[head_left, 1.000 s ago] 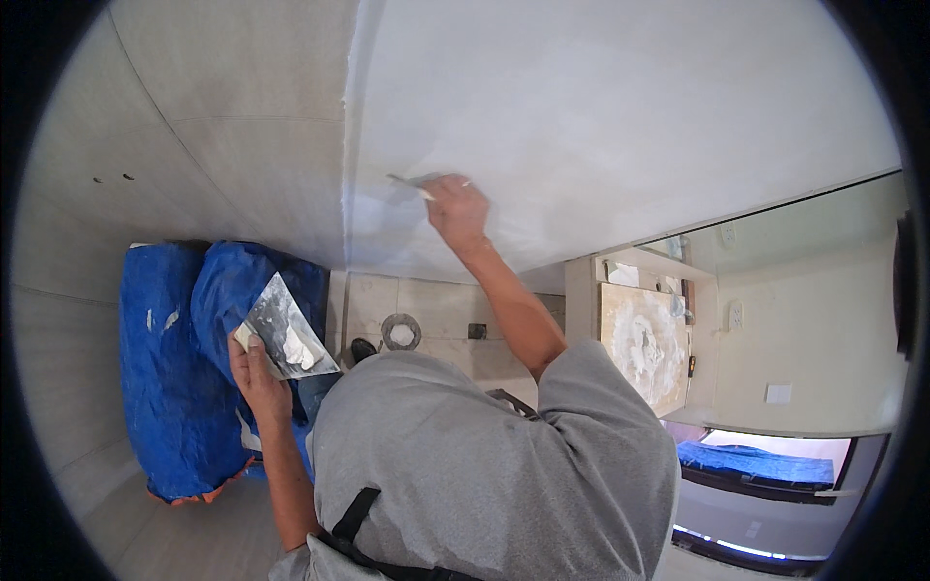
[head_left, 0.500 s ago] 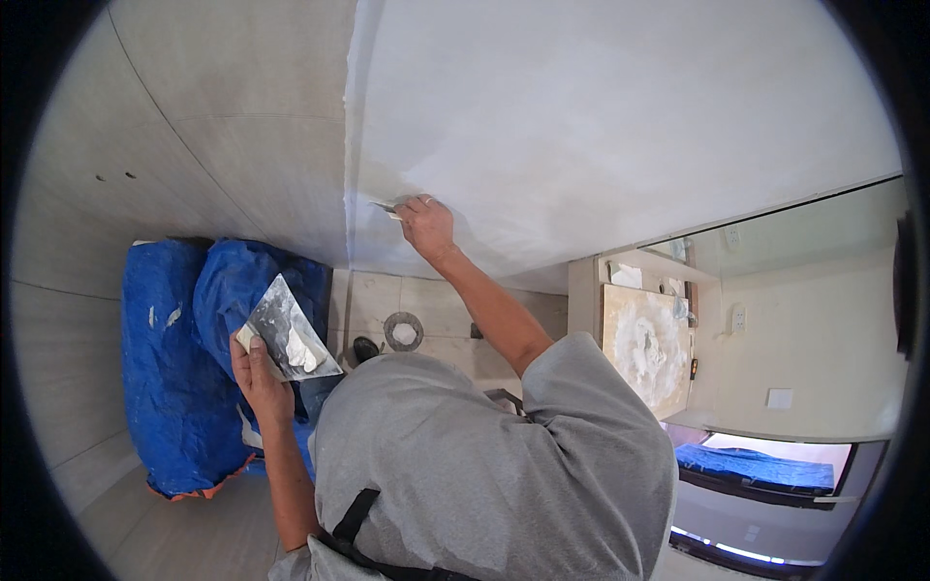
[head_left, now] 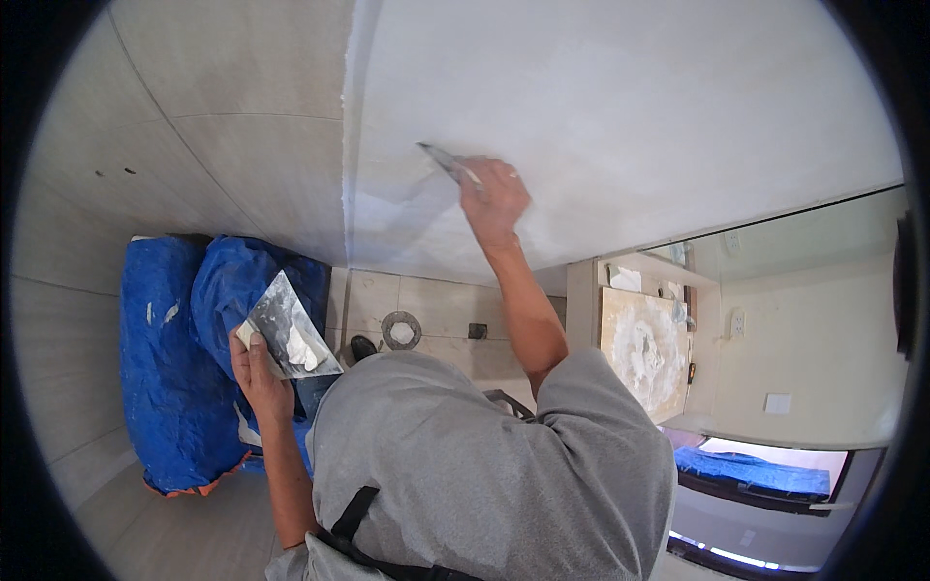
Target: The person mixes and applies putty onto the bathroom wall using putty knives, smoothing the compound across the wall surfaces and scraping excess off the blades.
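Student: What does the left hand [head_left: 260,380] hold?

Tutor: Its fingers close on the edge of a broad flat plate [head_left: 276,324], which bears a mound of white paste [head_left: 305,351] toward the end away from the grip. The plate lies left of the torso, in front of the blue-covered bundles [head_left: 174,378].

Student: And the right hand [head_left: 496,198]?

Tutor: It is wrapped around a slim flat blade [head_left: 442,159], whose tip points up and leftward before the white wall [head_left: 620,116]. Whether the edge touches the surface cannot be told; the hand is slightly blurred.

Student: How is such a stroke best made?

Tutor: In my judgement, with the blade at a shallow angle, its pressure even along the whole edge, and each pass overlapping the last. Too steep an edge would probably scrape and leave ridges. Extra care seems due beside the corner, where the panelled wall [head_left: 232,68] meets the white one.

Student: And the plate meanwhile?

Tutor: It should stay near level and close by, so that the paste does not slide off.
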A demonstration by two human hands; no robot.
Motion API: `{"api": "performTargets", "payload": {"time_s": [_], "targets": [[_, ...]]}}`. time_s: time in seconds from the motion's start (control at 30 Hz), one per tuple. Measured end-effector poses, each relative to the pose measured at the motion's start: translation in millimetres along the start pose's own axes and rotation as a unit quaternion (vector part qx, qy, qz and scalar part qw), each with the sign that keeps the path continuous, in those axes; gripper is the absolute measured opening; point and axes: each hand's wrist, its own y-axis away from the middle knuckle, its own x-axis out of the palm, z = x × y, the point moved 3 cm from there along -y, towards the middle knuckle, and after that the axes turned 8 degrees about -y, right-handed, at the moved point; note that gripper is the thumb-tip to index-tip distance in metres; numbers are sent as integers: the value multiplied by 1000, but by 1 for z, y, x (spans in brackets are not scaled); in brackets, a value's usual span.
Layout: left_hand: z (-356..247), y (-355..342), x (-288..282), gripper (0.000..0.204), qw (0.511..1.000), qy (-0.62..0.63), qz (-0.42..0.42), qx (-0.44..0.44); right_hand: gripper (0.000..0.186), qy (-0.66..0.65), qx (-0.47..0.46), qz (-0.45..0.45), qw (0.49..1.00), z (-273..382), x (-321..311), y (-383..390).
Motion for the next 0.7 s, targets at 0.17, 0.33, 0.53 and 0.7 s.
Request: {"api": "performTargets", "payload": {"time_s": [0.17, 0.33, 0.53, 0.7], "targets": [[3, 3, -3, 21, 1000, -16, -20, 1, 23, -6, 94, -72, 993, -3, -17, 42], [11, 3, -14, 23, 1000, -7, -5, 6, 28, -28, 59, 198, 978, 7, 57, 104], [-6, 7, 3, 21, 999, -16, -33, 5, 20, 42, 18, 251, 967, -14, 118, 110], [-7, 10, 5, 21, 999, 3, -39, 10, 19, -6, 18, 175, 984, -9, 109, 78]]}}
